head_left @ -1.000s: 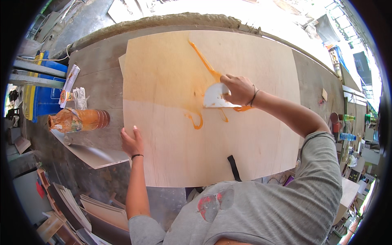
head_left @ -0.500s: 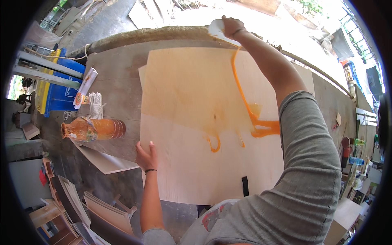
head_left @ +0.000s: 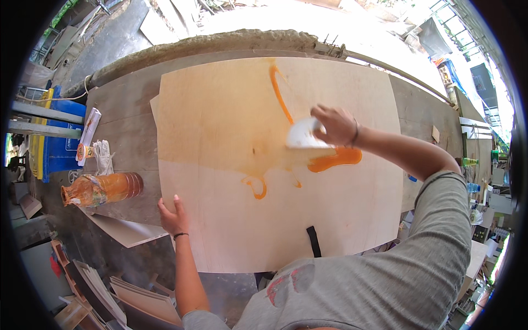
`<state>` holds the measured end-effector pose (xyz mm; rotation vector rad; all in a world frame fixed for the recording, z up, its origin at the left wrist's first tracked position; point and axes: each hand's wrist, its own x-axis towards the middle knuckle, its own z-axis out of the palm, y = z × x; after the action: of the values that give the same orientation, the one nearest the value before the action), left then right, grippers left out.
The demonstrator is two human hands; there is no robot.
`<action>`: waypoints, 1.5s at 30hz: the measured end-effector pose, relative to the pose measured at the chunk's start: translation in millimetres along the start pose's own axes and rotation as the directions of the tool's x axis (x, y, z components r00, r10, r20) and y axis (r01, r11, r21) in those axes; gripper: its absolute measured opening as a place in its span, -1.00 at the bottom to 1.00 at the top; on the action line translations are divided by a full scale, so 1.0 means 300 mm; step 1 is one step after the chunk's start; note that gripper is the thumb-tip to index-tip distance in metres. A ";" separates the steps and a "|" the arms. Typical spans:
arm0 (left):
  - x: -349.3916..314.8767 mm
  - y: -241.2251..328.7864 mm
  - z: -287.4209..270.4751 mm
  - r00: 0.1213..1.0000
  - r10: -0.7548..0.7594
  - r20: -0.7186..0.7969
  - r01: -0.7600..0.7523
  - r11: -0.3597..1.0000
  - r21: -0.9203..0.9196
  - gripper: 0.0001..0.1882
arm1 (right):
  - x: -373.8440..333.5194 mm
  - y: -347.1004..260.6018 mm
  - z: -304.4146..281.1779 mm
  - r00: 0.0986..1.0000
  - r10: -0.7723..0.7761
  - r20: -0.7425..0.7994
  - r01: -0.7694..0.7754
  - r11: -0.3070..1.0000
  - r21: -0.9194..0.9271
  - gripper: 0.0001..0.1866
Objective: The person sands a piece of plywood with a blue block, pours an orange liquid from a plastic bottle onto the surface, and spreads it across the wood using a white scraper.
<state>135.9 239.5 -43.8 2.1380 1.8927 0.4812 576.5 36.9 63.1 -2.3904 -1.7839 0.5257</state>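
Observation:
My right hand (head_left: 336, 126) is closed on a white, flat, rounded scraper (head_left: 306, 133), blurred by motion, its edge against a plywood sheet (head_left: 231, 225). Orange liquid (head_left: 335, 160) lies in a glossy pool just below the scraper. A streak of it runs up toward the sheet's far edge, and smaller curls sit to the left. The upper left of the wood is tinted yellowish; its near part is pale. At the sheet's left edge, my left hand (head_left: 175, 218) grips with thumb on the face and fingers at the side, partly hidden.
An orange-stained plastic bottle (head_left: 104, 188) lies on the worktable (head_left: 124, 132) at left, near a bundle of white cord (head_left: 103, 157) and a rolled paper. Beyond stands a blue bin (head_left: 61, 137). A black strip (head_left: 313, 241) lies on the sheet near me. Boards lean at lower left.
My right hand has brought the scraper from the sheet's far edge down toward me, to the middle right. The orange streak is shorter. My left hand stays at the left edge.

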 end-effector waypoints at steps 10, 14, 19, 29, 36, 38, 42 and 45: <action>0.013 -0.024 -0.006 0.999 -0.029 0.026 0.030 0.999 -0.039 -0.40 | 0.727 0.210 -0.133 0.922 0.160 -0.354 -0.212 0.970 -0.114 -0.46; 0.026 -0.019 0.000 0.999 0.011 -0.038 -0.012 1.000 -0.028 -0.38 | 0.807 0.322 -0.256 0.853 0.261 -0.452 -0.327 0.942 -0.075 -0.45; 0.013 -0.037 0.007 1.000 -0.021 0.017 0.022 1.000 -0.011 -0.40 | 0.433 0.219 -0.262 0.940 0.112 -0.321 -0.102 0.994 0.049 -0.42; -0.001 -0.014 0.002 1.000 0.001 0.003 -0.001 1.000 -0.026 -0.41 | 0.011 0.167 0.008 0.988 0.047 -0.150 -0.046 0.999 0.009 -0.64; 0.011 -0.024 -0.007 0.999 -0.022 0.025 0.023 0.998 -0.052 -0.44 | 0.602 0.376 -0.101 0.921 0.140 -0.364 -0.212 0.963 -0.166 -0.47; 0.016 -0.046 0.010 1.000 0.014 -0.006 -0.014 0.999 -0.044 -0.44 | 0.664 0.398 -0.200 0.880 0.238 -0.411 -0.331 0.928 -0.171 -0.48; 0.017 -0.030 0.017 1.000 -0.004 -0.013 0.004 1.000 -0.007 -0.43 | 0.599 0.421 -0.307 0.795 0.342 -0.501 -0.389 0.921 0.012 -0.44; 0.027 -0.025 0.023 0.999 0.023 -0.025 -0.022 0.998 0.051 -0.40 | 0.353 0.373 -0.332 0.874 0.282 -0.397 -0.309 0.951 -0.005 -0.45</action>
<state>132.7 248.7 -52.3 2.1977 1.9163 0.4724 738.1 114.8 101.3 -2.5982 -1.2958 -0.0032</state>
